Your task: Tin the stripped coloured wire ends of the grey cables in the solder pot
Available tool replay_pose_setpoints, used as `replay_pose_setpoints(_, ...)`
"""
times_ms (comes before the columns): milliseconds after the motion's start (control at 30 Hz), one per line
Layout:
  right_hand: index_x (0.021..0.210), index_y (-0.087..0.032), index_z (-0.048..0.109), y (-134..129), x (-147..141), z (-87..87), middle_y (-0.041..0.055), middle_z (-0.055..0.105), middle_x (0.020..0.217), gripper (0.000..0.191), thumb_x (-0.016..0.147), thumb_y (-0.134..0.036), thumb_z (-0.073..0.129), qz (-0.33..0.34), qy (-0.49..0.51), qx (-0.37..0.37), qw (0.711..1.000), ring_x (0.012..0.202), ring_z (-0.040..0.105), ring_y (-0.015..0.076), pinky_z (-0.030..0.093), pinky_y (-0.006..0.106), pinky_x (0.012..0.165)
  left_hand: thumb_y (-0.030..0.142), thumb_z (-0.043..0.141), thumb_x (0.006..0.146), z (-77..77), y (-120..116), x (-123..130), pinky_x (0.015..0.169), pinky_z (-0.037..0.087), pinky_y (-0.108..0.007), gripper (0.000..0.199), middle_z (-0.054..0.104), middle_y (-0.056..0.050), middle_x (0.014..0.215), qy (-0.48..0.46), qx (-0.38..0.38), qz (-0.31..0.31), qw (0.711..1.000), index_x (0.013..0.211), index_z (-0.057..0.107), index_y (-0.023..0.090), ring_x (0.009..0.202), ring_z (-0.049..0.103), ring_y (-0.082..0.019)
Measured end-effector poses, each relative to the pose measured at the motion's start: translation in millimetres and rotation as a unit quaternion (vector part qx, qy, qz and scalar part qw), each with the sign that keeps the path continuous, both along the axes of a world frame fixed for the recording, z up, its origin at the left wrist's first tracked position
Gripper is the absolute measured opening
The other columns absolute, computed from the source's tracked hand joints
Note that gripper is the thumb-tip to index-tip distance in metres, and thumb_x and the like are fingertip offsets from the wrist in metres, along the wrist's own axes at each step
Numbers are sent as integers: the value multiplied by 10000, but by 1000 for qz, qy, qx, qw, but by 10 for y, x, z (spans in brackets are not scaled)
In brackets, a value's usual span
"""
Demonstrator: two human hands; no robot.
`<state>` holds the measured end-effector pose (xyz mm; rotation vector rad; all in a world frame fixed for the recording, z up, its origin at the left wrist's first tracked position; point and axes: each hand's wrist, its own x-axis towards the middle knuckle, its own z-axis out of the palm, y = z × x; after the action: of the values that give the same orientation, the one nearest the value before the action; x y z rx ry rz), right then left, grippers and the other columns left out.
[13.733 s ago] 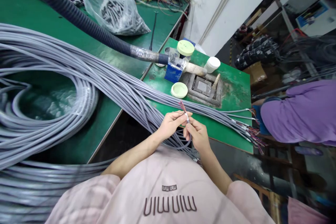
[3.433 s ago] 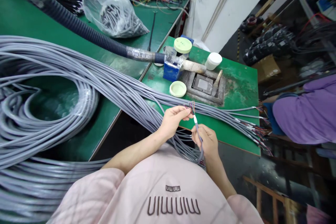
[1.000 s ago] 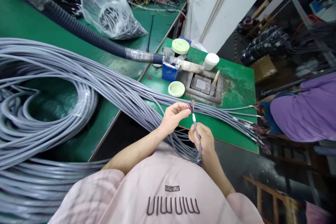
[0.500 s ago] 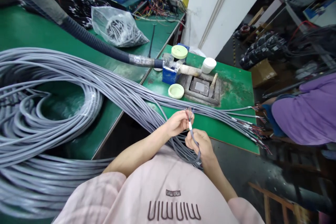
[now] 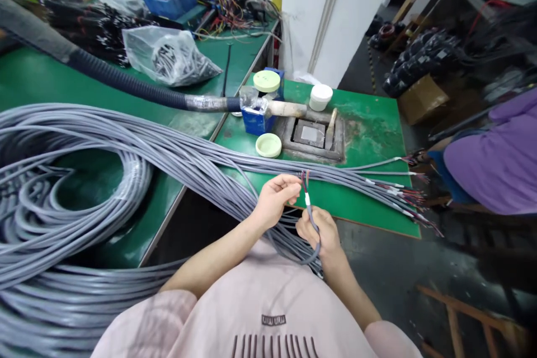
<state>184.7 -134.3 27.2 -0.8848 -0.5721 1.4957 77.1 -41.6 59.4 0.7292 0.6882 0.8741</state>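
Observation:
Near the middle of the head view, my right hand [image 5: 321,229] is closed round a grey cable [image 5: 311,218] with a white band below its stripped end. Thin red and dark wires [image 5: 305,180] stick up from that end. My left hand [image 5: 277,197] is just left of the wires, thumb and forefinger pinched at their edge. Behind both hands a thick bundle of grey cables [image 5: 201,151] crosses the green bench [image 5: 369,123], its stripped ends fanned out at the right edge.
A black hose [image 5: 138,81] ends at a blue box [image 5: 255,122] beside a square pot [image 5: 310,134] set in the bench. Round it stand a green lid [image 5: 268,145] and white tub [image 5: 321,97]. A person in purple [image 5: 495,151] is at the right.
My left hand has shifted slightly left and down relative to the wires, which now stand in a narrower group. My right hand keeps its hold. The whole view has shifted a little.

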Motion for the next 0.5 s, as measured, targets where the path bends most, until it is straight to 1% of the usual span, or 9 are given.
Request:
replay_pose_setpoints(100,646,-189,568,13,79,-50,-110,306,297,395,791,-551,624,6,19,9,1000,281,211,56,243,229,375,354,833,582,-18,8,129,483,398,-188,307,595,44,561,50,21,-19,998,729,649,158,472,485,-51)
replay_pose_setpoints(233,691,-184,596,37,180,-90,-110,320,302,378,795,-547,621,-13,33,17,999,282,212,57,239,227,373,351,830,590,-35,41,282,510,420,-201,278,608,35,560,80,57,-4,995,672,645,160,497,507,-62)
replay_pose_setpoints(333,700,-181,607,44,213,-105,-104,339,307,375,797,-543,620,-24,40,21,999,291,228,61,255,230,382,340,813,629,-58,34,329,526,423,-200,254,617,30,569,70,67,1,995,659,635,162,511,519,-64)
replay_pose_setpoints(500,730,-170,639,-8,143,-134,-95,358,322,317,853,-459,595,-31,53,50,997,304,260,61,272,222,400,373,775,680,-127,-60,278,531,431,-202,258,621,29,600,32,42,24,998,665,609,176,521,535,-70)
